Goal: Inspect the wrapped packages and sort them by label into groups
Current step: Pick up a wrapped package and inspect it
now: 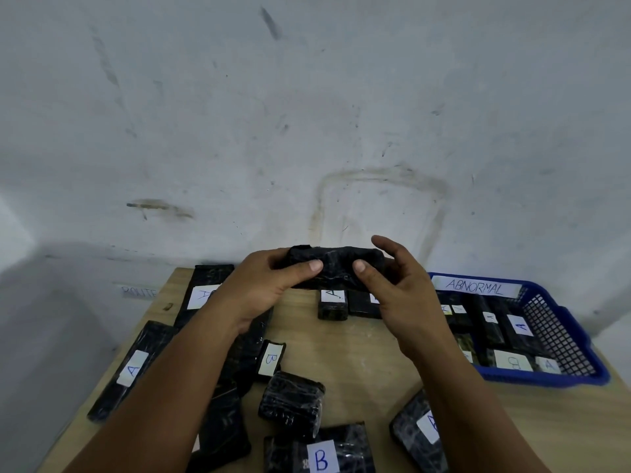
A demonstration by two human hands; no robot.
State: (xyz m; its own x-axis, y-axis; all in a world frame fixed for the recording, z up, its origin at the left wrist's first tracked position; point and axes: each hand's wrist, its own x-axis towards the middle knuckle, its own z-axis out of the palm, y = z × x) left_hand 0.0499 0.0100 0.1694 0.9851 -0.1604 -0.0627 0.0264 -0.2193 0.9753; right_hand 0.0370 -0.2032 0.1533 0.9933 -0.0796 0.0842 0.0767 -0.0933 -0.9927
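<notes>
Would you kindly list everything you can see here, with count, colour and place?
held package: one, black wrap, no label showing, raised above the table's far edge
loose packages: about ten, black wrap, most with white A or B labels, spread over the table
basket: one, blue mesh, on the table's right side, with a white ABNORMAL sign
basket packages: several, black with A and B labels, inside the basket; exact count unclear
table: one, light wood
wall: grey-white, scuffed, behind the table
left hand: grip on the held package's left end
right hand: thumb on the package's right end, fingers around it
</notes>
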